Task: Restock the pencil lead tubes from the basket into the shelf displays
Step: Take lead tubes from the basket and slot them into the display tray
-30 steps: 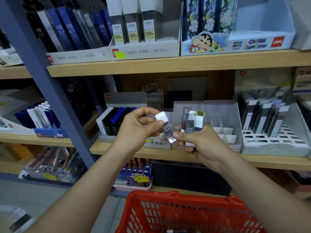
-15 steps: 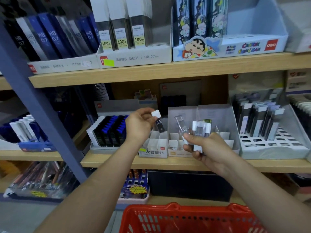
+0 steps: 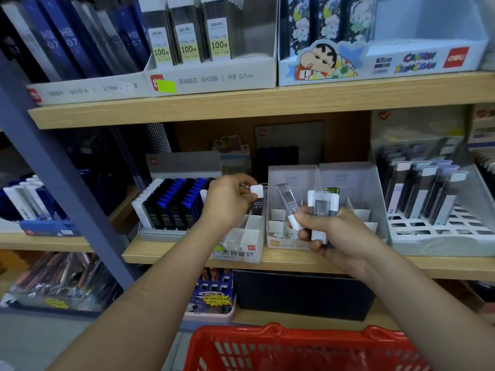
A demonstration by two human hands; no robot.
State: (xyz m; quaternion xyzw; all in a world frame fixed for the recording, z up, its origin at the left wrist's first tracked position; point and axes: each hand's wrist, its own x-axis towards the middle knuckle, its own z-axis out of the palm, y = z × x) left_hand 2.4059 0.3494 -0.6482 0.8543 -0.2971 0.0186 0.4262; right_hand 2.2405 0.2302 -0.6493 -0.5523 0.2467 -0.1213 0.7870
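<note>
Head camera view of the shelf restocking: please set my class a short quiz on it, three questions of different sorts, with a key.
1. True or false: the left hand pinches a lead tube at its white cap, over the divided display box.
2. Where is the red basket? A. on the upper shelf. B. at the bottom of the view, below both hands. C. on the floor, far left.
3. Fill in: several tubes are gripped together in the ___ hand.
Key: 1 true; 2 B; 3 right hand.
</note>
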